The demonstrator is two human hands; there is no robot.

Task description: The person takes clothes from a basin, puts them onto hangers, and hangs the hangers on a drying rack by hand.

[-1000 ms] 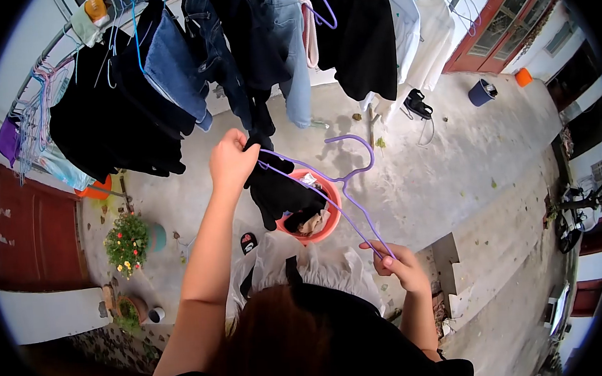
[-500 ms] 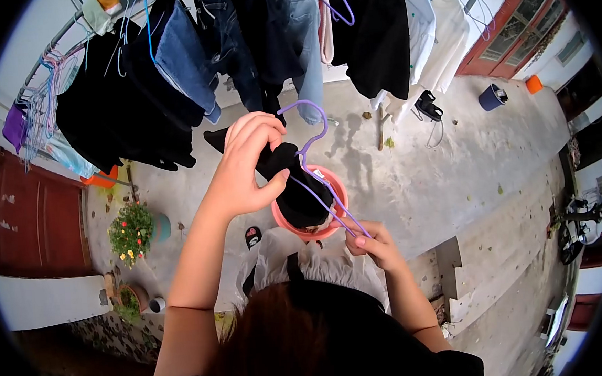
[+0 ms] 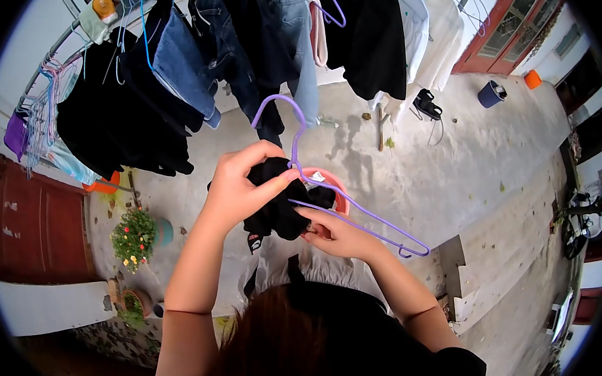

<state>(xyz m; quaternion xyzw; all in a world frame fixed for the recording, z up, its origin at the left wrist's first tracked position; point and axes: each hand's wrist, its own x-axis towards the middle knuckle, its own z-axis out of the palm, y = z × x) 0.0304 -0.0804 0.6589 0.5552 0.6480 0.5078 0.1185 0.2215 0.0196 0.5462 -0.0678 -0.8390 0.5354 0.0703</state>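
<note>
A purple clothes hanger (image 3: 368,218) runs slantwise in front of me, its hook upward and its right end free. One end of it goes into a bunched black garment (image 3: 275,210). My left hand (image 3: 242,185) is closed at the hanger's neck, with the thumb on it and the black cloth under the fingers. Below the hanger bar, my right hand (image 3: 335,234) pinches the lower right edge of the same cloth. Behind them, a pink basin (image 3: 342,203) stands on the ground, mostly hidden by the garment and hands.
Black clothes (image 3: 124,116), jeans (image 3: 220,55) and white garments (image 3: 437,42) hang from a rail across the top. Spare hangers (image 3: 44,107) bunch at its left end. A flowering plant (image 3: 133,236) stands at left; a dark bucket (image 3: 491,94) is far right.
The hanger has swung so its free end points right. My right hand has left the hanger's end and moved left onto the black garment. My left hand has lowered to the hanger's neck.
</note>
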